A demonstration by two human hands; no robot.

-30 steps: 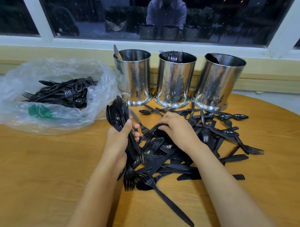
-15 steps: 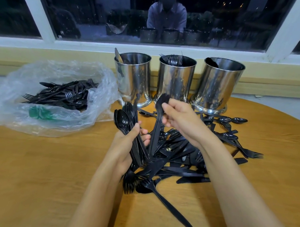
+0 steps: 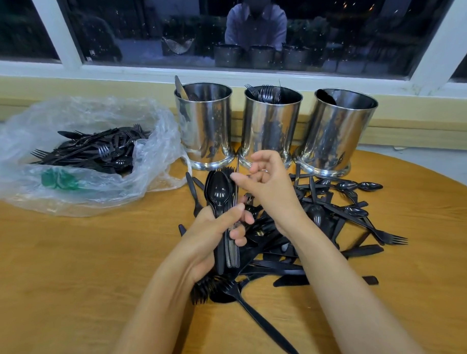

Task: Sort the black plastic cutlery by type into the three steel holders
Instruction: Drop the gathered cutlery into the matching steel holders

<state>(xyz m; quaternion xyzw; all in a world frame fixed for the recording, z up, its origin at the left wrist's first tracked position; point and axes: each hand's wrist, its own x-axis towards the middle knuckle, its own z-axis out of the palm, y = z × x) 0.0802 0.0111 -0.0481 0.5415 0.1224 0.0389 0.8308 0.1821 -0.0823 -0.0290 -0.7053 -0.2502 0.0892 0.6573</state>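
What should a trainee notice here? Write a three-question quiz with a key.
1. True or false: the left hand grips a bundle of black plastic cutlery.
2. What pokes out of the middle shiny cylindrical steel holder? A knives, B forks, C spoons.
3. Fill in: the crumpled clear plastic bag lies to the ____ of that holder.
Key: 1 true; 2 B; 3 left.

Three steel holders [image 3: 271, 130] stand close together at the table's [image 3: 65, 263] far edge, tops open, cutlery poking from the left and middle ones. A cutlery pile [image 3: 317, 232] sprawls up to their bases, and a bag [image 3: 154, 137] sits just beside the left one. The left hand [image 3: 212, 229], gripping a bundle [image 3: 220, 192], and the right hand [image 3: 269, 186] hover before the left two holders. Bare wood lies near left and far right.
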